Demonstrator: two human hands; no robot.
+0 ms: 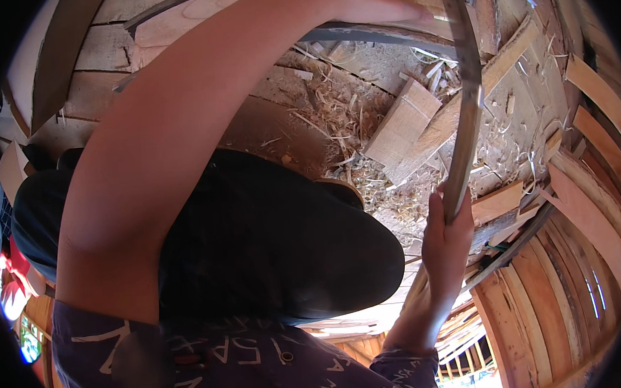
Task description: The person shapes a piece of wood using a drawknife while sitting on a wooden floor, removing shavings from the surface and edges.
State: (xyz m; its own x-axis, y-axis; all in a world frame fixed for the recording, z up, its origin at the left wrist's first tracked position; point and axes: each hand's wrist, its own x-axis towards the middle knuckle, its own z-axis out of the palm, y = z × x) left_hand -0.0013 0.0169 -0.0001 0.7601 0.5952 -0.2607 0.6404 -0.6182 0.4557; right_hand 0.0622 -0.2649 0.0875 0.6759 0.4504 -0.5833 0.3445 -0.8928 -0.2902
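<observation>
My right hand (448,239) is closed around the wooden handle of a long, slim tool (461,154). The tool rises away from me, and its upper part is a narrow grey metal blade (466,59) that runs out of view at the top. Part of the handle shows again below my grip. My left arm reaches across to the far side, where my left hand (378,2) lies on a pale wooden board (196,16) with a dark, bark-like edge. One finger or thumb is stretched along the wood; the other fingers are partly cut off by the picture's upper edge.
Wood shavings (348,115) and chips cover the plank floor around a squared wood block (404,122) and a longer timber piece (507,54). Curved boards (596,221) lean along the right, beside a slatted wooden wall (541,301). My dark-clothed bent leg (292,244) fills the middle.
</observation>
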